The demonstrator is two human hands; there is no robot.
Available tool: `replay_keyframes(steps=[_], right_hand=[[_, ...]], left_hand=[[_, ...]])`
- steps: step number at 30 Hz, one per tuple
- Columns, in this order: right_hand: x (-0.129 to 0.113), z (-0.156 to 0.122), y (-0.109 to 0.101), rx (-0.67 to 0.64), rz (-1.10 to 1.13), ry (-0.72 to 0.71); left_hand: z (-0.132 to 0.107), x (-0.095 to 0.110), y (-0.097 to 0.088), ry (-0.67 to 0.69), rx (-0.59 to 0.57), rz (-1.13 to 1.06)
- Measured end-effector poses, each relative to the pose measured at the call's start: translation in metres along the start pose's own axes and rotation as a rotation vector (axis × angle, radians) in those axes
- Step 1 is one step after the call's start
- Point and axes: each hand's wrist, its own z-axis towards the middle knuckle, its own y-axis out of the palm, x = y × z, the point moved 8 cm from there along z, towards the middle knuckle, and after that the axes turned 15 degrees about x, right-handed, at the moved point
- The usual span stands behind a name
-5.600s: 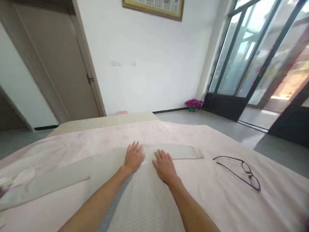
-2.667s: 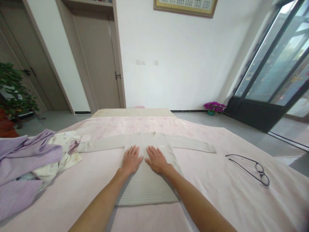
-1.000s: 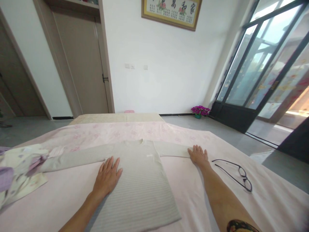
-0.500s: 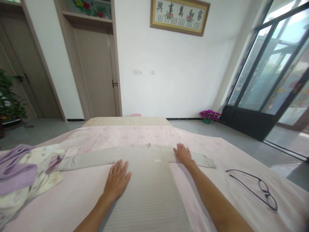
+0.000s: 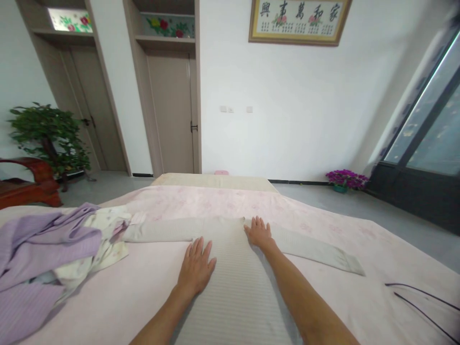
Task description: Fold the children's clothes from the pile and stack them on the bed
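Note:
A pale grey ribbed long-sleeved top [image 5: 233,287] lies spread flat on the pink sheet [image 5: 143,287], its sleeves stretched out to both sides. My left hand [image 5: 197,266] rests flat on the top's left edge, just below the armpit, fingers spread. On the upper right of the top, by the shoulder and neckline, my right hand [image 5: 259,233] lies with its fingers apart. Neither hand grips the cloth. The left sleeve's end reaches the heap of clothes, while the right sleeve angles down toward the glasses.
Purple clothes [image 5: 68,239] and pale patterned clothes [image 5: 89,258] are heaped at the left. Black-framed glasses [image 5: 424,292] lie at the right, partly out of view. Beyond the bed are a potted plant [image 5: 48,139], a wooden chair [image 5: 32,184] and purple flowers [image 5: 347,178].
The view has swung left. My right hand has slid inward from the right sleeve to the shoulder by the neckline. My left hand has stayed on the top's left edge.

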Motion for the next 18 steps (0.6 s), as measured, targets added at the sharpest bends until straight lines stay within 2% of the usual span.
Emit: replay_keyframes(steps=[5, 8, 10, 12, 14, 16, 18], right_hand=[[-0.039, -0.045, 0.010, 0.090, 0.054, -0.129], [-0.048, -0.068, 0.011, 0.184, 0.043, -0.175], [-0.049, -0.074, 0.009, 0.226, 0.029, -0.190], [-0.049, -0.075, 0.008, 0.233, 0.020, -0.195], [-0.049, -0.074, 0.007, 0.248, 0.017, -0.207], [-0.049, -0.073, 0.006, 0.265, 0.015, -0.214], [-0.050, -0.073, 0.006, 0.276, 0.020, -0.215]], left_hand=[[0.000, 0.000, -0.003, -0.030, 0.005, -0.090], [0.011, -0.007, -0.008, -0.059, 0.042, -0.122], [0.026, -0.020, -0.010, -0.082, 0.075, -0.124], [0.043, -0.042, -0.007, -0.106, 0.063, -0.116], [0.058, -0.071, -0.003, -0.131, 0.034, -0.091], [0.063, -0.111, 0.001, -0.187, -0.028, -0.006], [0.059, -0.154, 0.000, -0.244, -0.056, 0.039]])
